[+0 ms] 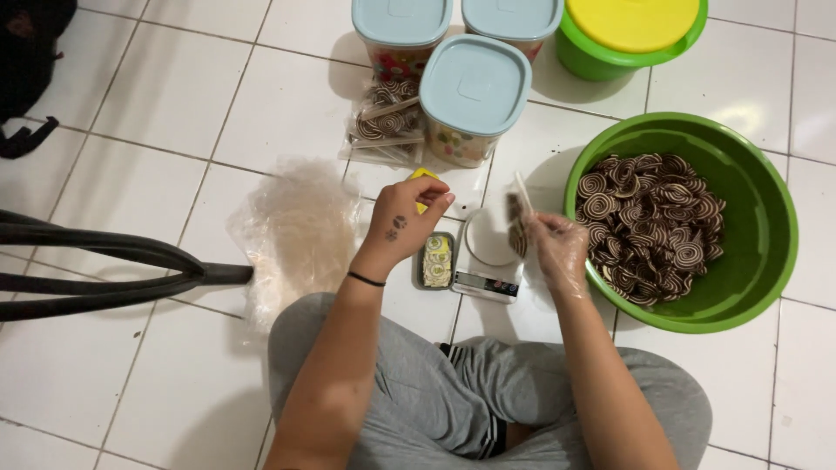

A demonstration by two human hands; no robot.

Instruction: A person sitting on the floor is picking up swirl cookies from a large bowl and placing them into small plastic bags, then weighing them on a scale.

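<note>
My left hand is closed on a small yellow object above a small open box on the floor. My right hand, in a clear plastic glove, pinches a narrow clear bag of spiral biscuits upright over a small white kitchen scale. A big green basin full of brown-and-white spiral biscuits sits just right of that hand.
A pile of clear plastic bags lies at left. Filled biscuit packs rest by three blue-lidded containers. A green tub with a yellow lid stands at the back. Black chair legs reach in from left.
</note>
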